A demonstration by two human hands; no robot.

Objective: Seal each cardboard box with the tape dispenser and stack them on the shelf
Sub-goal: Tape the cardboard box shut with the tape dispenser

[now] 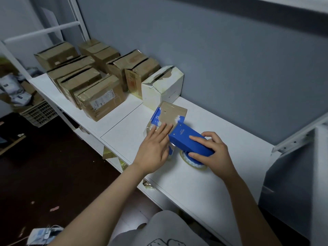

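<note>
Blue plastic, the tape dispenser (190, 141) is gripped in the right hand (214, 151), fingers and thumb curled round its body. Its toothed end touches the top of a small blue-and-brown cardboard box (174, 112). The left hand (154, 150) lies flat on that box with its fingers straight, just beside the dispenser's blade. The tape roll (188, 161) shows below the right thumb. Beyond the left fingertips stands a white box (165, 86), with brown boxes (99, 98) farther left, all on the white shelf (195, 183).
</note>
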